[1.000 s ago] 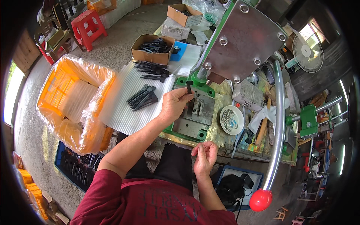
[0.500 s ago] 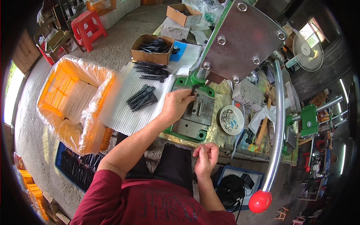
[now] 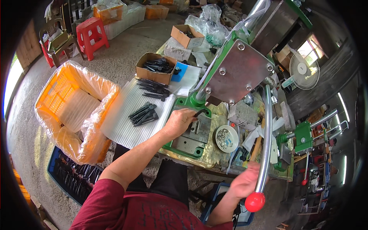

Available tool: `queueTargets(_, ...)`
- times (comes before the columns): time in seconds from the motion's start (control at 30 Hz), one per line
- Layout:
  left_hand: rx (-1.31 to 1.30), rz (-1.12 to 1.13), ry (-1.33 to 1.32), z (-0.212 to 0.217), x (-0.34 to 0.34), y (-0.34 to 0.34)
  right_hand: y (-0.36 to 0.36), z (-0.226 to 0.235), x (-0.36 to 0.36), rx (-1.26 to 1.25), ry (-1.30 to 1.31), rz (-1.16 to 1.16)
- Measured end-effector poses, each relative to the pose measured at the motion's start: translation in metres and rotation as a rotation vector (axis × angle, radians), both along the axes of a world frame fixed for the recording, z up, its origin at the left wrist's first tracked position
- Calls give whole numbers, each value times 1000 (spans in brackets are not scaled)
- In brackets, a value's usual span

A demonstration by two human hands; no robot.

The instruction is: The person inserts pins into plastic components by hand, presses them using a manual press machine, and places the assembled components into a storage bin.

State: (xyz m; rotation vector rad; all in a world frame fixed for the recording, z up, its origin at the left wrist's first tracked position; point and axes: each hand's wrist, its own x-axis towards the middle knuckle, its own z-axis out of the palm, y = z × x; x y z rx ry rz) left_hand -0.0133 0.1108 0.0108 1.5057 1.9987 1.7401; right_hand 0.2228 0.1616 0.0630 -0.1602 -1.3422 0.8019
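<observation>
1. Right hand (image 3: 245, 181) wraps the long silver lever (image 3: 265, 134) of the hand press (image 3: 234, 74), just above its red ball knob (image 3: 255, 201); fingers closed round the tube.
2. Left hand (image 3: 179, 122) pinches a thin black metal part (image 3: 198, 113) on the grey die block (image 3: 196, 132), under the press head; fingertips together on it.
3. Die block sits on the green press base (image 3: 180, 147), centre of the bench.
4. Left of the base: white corrugated sheet (image 3: 132, 119) with a small pile of black parts (image 3: 143, 114); more black parts further back near a cardboard box (image 3: 156, 68) holding the same.
5. Right of the die: small round dish (image 3: 226, 138).
6. Far left: orange crate lined with clear plastic (image 3: 73, 109); near it, low down, a blue tray of black parts (image 3: 73, 178).
</observation>
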Motion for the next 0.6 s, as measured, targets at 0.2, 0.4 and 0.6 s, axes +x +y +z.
queueTargets(0.2,-12,41,2,0,0,-2,-24,84,2,537,-135,88)
queueTargets(0.4,24,46,-2,-3,1,0,-32,101,-6,671,-348,282)
queueTargets(0.6,-12,57,25,0,0,-1,-43,116,-15,570,-319,247)
